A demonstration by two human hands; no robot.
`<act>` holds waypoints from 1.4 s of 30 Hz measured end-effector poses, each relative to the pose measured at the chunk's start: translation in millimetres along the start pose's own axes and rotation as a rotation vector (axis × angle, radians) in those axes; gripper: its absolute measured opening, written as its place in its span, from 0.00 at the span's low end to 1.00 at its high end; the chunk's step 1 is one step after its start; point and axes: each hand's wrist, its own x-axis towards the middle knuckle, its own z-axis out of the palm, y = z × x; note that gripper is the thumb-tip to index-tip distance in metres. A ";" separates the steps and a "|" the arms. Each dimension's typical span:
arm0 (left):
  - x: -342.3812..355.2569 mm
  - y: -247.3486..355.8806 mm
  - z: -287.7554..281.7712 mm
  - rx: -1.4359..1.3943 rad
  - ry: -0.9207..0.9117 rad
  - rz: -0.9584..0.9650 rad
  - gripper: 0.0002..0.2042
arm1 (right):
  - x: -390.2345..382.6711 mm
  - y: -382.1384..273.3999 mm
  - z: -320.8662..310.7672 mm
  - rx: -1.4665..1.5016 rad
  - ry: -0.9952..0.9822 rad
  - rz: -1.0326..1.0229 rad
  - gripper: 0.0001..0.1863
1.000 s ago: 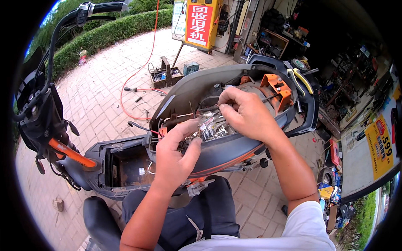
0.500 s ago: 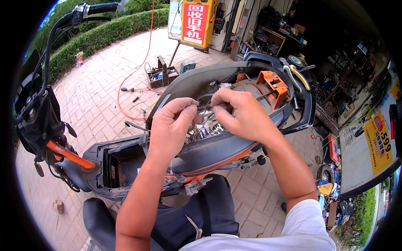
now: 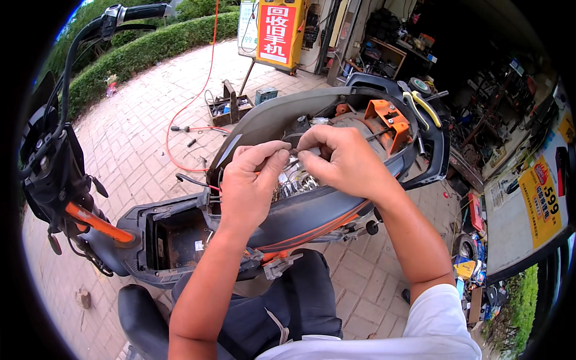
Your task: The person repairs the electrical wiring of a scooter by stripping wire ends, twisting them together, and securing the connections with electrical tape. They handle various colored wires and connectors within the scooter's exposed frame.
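Observation:
My left hand (image 3: 249,183) and my right hand (image 3: 341,162) almost meet over the uncovered body of an electric scooter (image 3: 258,117), each with thumb and forefinger pinched on what looks like a thin wire, partly hidden by the fingertips. Beneath them lie silver electrical parts and loose wiring (image 3: 303,185). An orange metal bracket (image 3: 387,123) sits at the right end of the compartment, with yellow-handled pliers (image 3: 426,110) resting beside it. Below and left is an open rectangular well (image 3: 180,240) in the footboard.
Handlebars (image 3: 137,13) rise at left. An open toolbox (image 3: 237,111), a red hose (image 3: 169,150) and scattered tools are on the paving behind the scooter. A cluttered workshop doorway (image 3: 468,78), a leaning signboard (image 3: 528,204) and piled parts (image 3: 471,264) stand at right.
Since a second ago my left hand has moved up and right to meet my right hand, its fingers closing into a pinch. My right hand has shifted slightly left.

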 end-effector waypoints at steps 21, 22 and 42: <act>-5.0 8.6 -4.6 0.024 -0.067 -0.135 0.06 | 5.1 8.0 1.3 0.078 -0.070 0.114 0.10; -4.7 8.1 -5.1 0.008 -0.063 -0.146 0.06 | 5.4 3.7 0.8 0.068 -0.068 0.117 0.10; 5.3 12.8 -5.6 -0.318 -0.174 -0.311 0.12 | 4.1 6.3 1.3 -0.003 -0.019 0.028 0.09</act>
